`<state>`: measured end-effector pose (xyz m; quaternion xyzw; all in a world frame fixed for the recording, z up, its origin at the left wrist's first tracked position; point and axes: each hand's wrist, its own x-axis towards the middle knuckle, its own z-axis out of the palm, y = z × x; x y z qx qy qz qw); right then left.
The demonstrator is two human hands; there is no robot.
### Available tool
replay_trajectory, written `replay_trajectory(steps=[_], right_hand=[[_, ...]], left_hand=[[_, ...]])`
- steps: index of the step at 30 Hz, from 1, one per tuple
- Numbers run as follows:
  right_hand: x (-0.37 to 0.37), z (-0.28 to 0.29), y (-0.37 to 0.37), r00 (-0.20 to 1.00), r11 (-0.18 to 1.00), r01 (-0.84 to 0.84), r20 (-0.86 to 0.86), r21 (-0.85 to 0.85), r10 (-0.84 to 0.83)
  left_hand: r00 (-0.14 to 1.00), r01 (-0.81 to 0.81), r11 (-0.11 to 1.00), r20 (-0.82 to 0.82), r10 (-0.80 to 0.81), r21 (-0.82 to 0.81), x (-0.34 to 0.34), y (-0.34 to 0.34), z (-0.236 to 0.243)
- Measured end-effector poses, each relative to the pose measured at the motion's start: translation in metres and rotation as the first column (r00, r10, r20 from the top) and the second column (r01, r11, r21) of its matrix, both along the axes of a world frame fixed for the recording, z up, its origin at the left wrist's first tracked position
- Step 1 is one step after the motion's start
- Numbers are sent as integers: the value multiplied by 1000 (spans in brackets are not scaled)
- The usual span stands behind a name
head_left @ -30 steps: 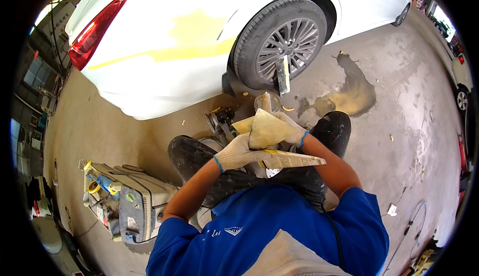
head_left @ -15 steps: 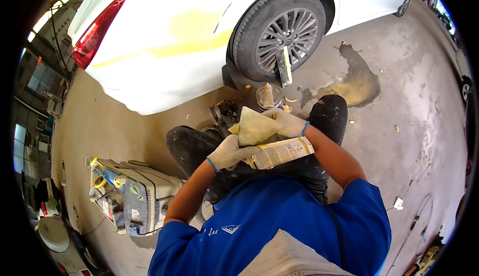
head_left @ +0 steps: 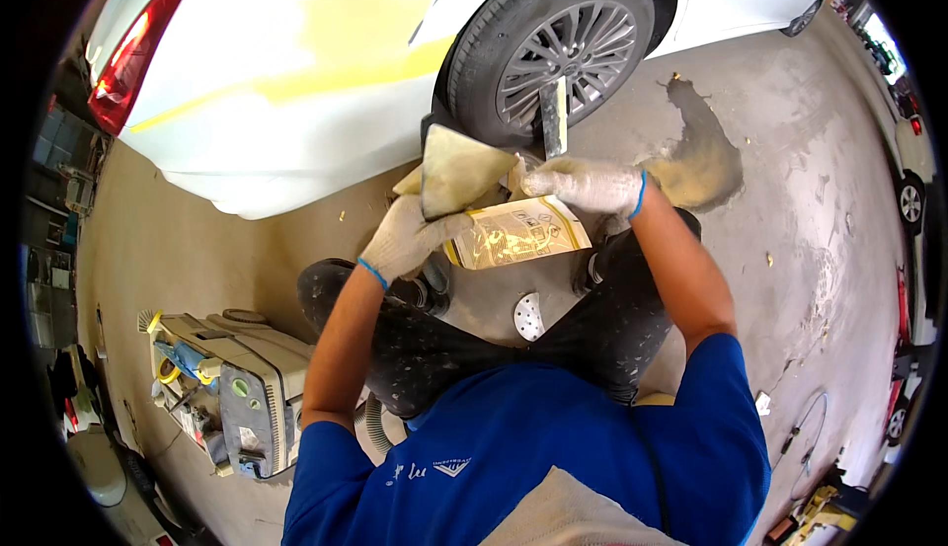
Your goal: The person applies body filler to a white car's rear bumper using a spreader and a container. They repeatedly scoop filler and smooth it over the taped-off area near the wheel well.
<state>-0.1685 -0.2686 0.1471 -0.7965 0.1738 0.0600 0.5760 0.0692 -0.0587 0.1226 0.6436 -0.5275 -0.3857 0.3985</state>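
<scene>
While the gloved left hand (head_left: 400, 238) pinches a triangular yellowish plate (head_left: 456, 171) and a printed card (head_left: 523, 235), its thumb over the card's near end, the gloved right hand (head_left: 597, 189) sits at 2 o'clock from that card. Its fingers are drawn together, but I cannot tell whether this grip pinches anything. From mid-view, a beige machine (head_left: 252, 428) stands at 8 o'clock, its tray carrying a yellow roll (head_left: 169, 372) and a blue item (head_left: 185, 358). The card's lower edge shows above the gap between the knees, where a holed white disc (head_left: 528, 317) lies. The white car's (head_left: 217, 161) lower edge runs from 10 to 11 o'clock; its wheel (head_left: 573, 57) is at 1. Floor (head_left: 829, 250) stretches wide from 2 to 4 o'clock, with a dark stain (head_left: 706, 151) at 2.
</scene>
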Motion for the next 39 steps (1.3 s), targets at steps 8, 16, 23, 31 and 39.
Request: replay_trajectory(steps=[8, 16, 23, 31, 39], right_hand=[[54, -70, -38, 929, 924, -312, -275, -220, 248], [38, -105, -90, 895, 896, 444, -24, -15, -445], [64, -102, -14, 769, 667, 553, 2, 500, -639], [60, -60, -19, 756, 701, 652, 319, -289, -572], [22, 15, 43, 657, 488, -682, 750, 544, 82]], left_hand=[[987, -162, 969, 52, 155, 185, 40, -86, -56], [779, -504, 830, -288, 557, 239, 51, -99, -93], [735, -300, 927, -565, 376, 226, 16, -95, -94], [759, -238, 948, -568, 317, 211, 15, -99, -82], [824, -314, 915, -406, 395, 253, 15, -97, -89]])
